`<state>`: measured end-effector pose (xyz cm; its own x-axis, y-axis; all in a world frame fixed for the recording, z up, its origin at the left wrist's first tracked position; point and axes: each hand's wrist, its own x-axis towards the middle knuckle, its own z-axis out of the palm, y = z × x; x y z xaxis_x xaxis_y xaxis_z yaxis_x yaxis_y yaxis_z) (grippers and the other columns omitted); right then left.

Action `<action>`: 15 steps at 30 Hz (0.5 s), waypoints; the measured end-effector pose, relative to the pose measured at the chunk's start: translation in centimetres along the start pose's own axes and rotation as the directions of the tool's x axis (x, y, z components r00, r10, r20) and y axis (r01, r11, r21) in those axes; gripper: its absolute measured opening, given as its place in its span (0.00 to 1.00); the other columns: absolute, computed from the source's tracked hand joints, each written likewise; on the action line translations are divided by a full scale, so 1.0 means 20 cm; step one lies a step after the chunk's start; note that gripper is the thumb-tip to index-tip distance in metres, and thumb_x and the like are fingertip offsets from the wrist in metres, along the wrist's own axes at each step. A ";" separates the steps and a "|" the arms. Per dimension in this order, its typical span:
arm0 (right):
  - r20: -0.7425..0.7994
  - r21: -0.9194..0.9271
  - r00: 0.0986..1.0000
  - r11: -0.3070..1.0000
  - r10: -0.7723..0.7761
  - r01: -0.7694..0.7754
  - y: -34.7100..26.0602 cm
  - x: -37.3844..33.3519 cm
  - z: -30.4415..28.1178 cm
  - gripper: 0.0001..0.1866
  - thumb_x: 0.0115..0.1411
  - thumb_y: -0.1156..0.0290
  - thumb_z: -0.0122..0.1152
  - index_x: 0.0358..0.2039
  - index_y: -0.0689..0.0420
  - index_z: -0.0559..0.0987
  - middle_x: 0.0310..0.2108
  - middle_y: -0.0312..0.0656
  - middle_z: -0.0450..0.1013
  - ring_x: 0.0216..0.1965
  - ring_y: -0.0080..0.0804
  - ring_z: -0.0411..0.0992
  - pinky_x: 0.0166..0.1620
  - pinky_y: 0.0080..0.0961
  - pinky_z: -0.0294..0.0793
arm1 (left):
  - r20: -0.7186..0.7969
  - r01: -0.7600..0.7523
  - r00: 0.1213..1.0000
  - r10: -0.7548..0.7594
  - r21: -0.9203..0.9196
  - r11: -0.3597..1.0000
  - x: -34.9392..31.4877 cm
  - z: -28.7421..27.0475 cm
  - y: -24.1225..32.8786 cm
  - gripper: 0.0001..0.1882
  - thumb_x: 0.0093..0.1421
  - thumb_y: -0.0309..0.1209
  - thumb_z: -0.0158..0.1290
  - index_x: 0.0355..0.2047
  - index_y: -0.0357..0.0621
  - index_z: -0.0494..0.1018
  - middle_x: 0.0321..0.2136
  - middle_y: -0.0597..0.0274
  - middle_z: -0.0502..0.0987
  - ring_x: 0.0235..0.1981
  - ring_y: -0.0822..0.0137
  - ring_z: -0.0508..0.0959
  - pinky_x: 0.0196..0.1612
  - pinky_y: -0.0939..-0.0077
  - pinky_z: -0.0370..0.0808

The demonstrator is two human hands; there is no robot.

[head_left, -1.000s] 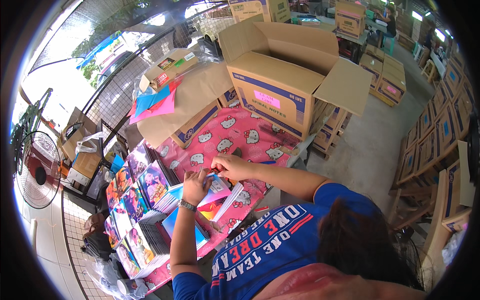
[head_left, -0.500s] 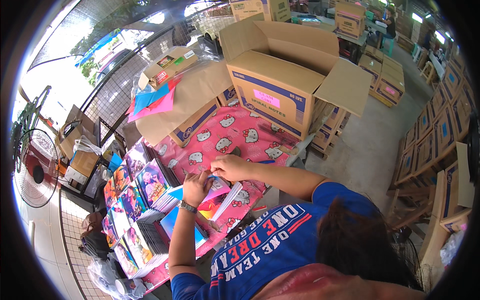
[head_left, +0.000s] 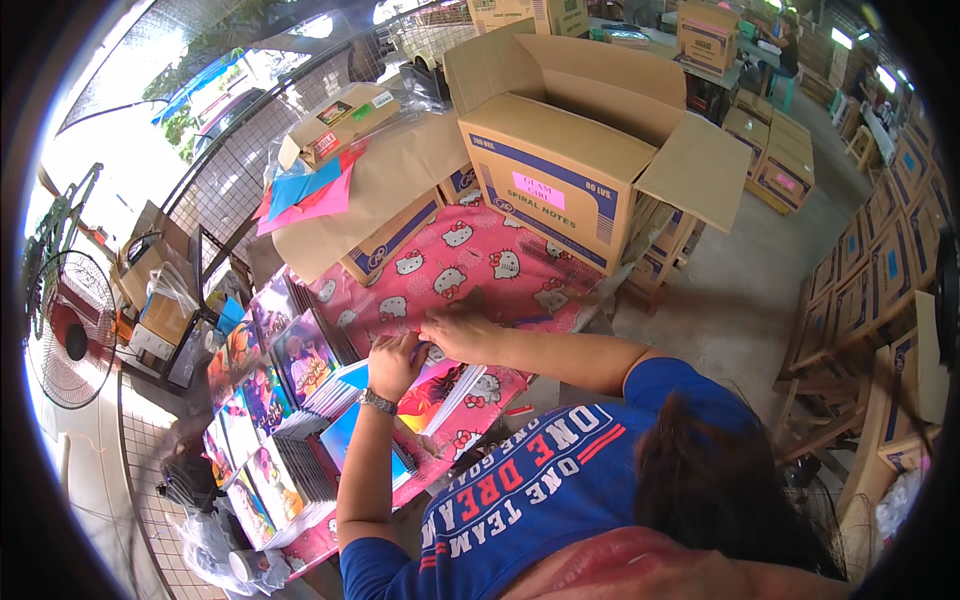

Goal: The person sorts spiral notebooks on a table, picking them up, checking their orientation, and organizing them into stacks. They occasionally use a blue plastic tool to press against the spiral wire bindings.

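My left hand [head_left: 395, 364], with a wristwatch [head_left: 377, 402] at its wrist, has its fingers closed in a pinch. My right hand [head_left: 458, 334] is closed too, its fingertips meeting those of the left. Whatever they pinch is small and mostly hidden by the fingers. Just below them lies a bright notebook [head_left: 425, 408] with a red and orange cover, white page edges along its right side. Left of my left wrist, rows of spiral notebooks [head_left: 305, 355] stand in stacks, and a blue-covered notebook [head_left: 345, 437] lies nearest my forearm.
A pink patterned cloth [head_left: 410, 290] covers the table. Beyond it stands a large open carton [head_left: 560, 170]; left of that, coloured sheets [head_left: 310, 190] and a small box [head_left: 345, 122] rest on brown cardboard. A fan [head_left: 70, 330] is far left, stacked cartons [head_left: 860, 270] right.
Both hands stay together at nearly the same spot, fingers shifting slightly. The pink sheet beneath them shows less now. The whole view has moved a little.
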<state>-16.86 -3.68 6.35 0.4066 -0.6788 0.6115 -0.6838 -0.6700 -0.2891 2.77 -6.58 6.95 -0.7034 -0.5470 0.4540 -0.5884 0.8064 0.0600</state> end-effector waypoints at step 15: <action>0.208 0.333 0.971 0.925 0.115 -0.181 0.10 0.01 -0.07 0.14 0.63 0.63 0.57 0.43 0.58 0.70 0.29 0.48 0.76 0.34 0.46 0.77 0.37 0.42 0.74 | 0.071 0.016 0.997 -0.015 0.000 1.000 0.02 -0.04 0.06 0.14 0.56 0.31 0.54 0.43 0.47 0.67 0.23 0.59 0.75 0.29 0.55 0.78 0.38 0.59 0.69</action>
<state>-19.03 -4.82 6.89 0.4421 -0.7989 0.4079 -0.5042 -0.5974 -0.6236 2.08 -5.60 7.95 -0.7207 -0.5740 0.3888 -0.5991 0.7978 0.0673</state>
